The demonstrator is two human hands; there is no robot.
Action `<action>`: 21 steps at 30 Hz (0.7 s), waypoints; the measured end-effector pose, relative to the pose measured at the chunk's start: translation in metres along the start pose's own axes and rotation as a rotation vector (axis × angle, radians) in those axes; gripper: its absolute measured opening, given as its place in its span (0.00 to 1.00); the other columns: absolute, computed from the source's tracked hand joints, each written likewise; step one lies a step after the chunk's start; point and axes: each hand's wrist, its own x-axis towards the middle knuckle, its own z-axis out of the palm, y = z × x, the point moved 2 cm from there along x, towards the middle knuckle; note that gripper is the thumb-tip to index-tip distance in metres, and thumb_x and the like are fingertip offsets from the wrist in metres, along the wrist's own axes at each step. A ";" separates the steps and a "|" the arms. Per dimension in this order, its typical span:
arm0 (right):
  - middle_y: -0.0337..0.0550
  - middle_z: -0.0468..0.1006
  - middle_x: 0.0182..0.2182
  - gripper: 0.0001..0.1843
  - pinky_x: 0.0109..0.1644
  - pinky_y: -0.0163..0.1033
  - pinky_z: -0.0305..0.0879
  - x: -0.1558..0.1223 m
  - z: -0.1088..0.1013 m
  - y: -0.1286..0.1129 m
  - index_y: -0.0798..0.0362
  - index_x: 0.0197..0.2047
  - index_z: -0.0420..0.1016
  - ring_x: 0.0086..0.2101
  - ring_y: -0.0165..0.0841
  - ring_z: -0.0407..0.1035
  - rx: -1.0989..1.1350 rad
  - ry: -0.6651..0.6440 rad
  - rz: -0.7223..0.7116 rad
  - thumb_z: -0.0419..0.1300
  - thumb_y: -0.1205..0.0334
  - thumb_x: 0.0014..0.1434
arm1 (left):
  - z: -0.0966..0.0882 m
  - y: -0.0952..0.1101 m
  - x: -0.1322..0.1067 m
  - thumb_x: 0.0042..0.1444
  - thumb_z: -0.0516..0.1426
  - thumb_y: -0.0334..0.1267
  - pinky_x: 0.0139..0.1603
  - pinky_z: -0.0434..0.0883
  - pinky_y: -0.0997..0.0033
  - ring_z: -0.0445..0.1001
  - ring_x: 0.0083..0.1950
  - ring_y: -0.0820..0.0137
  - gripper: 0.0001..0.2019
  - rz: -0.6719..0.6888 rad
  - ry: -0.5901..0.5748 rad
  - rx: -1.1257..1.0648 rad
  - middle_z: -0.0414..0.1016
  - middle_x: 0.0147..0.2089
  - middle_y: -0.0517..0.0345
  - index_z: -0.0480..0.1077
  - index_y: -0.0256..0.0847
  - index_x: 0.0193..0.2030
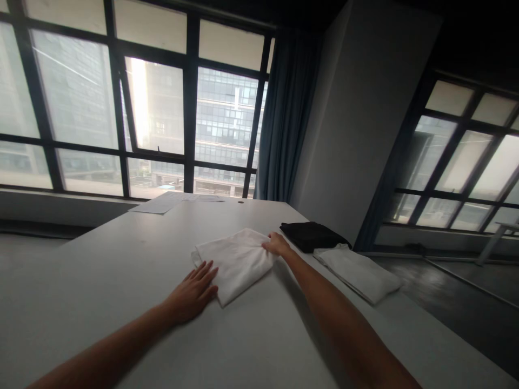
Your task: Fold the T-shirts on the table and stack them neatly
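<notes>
Our right hand (277, 245) pinches a part-folded white cloth (239, 259), left hand (193, 296) flat, black and off-white cloths (360, 274) seemingly done at bench's (121, 270) right edge.

White table (101, 281), folded white cloth (239, 256), black cloth (312, 235) beside another white cloth (359, 273), apparently papers (152, 205) at far end

middle cloth (239, 259): plain white | right cloth (360, 273): plain white | folded cloth (314, 236): solid black | counter (121, 259): unpatterned greyish white | papers (156, 203): white | curtain (284, 119): dusky blue | window frame (191, 108): black, gridded | pillar (360, 108): flat grey
</notes>
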 end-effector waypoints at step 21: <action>0.60 0.78 0.47 0.23 0.51 0.52 0.65 0.139 -0.227 0.130 0.56 0.50 0.77 0.48 0.50 0.72 0.000 0.528 0.049 0.65 0.53 0.54 | 0.008 -0.009 -0.004 0.65 0.49 0.55 0.65 0.66 0.49 0.59 0.69 0.55 0.27 0.094 0.047 0.242 0.54 0.70 0.63 0.53 0.61 0.70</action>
